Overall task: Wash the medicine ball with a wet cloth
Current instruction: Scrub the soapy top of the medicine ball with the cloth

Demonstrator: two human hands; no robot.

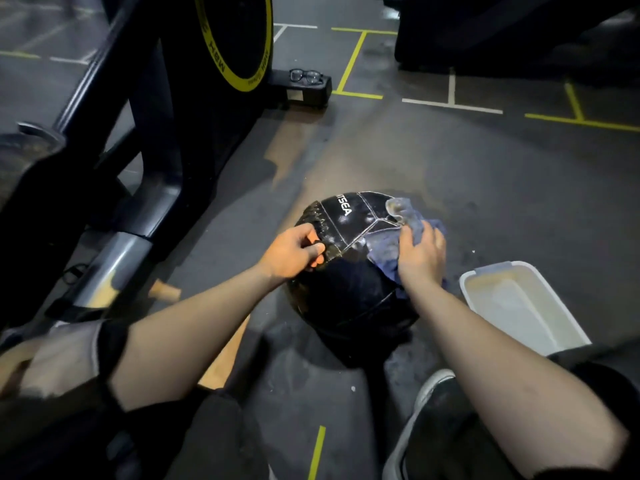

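A black medicine ball (349, 289) with white lettering and a laced seam sits on the dark gym floor in front of me. My left hand (294, 251) grips a small black loop at the laced seam on the ball's left side, fingers curled. My right hand (422, 254) presses a blue wet cloth (391, 244) against the ball's upper right, fingers wrapped over the bunched fabric. Part of the cloth hangs down behind my right wrist.
A white plastic tub (519, 303) stands on the floor right of the ball. A black exercise machine (156, 133) with a yellow-rimmed wheel fills the left. Glasses (306, 76) lie on its base. My shoe (433, 382) is near the ball.
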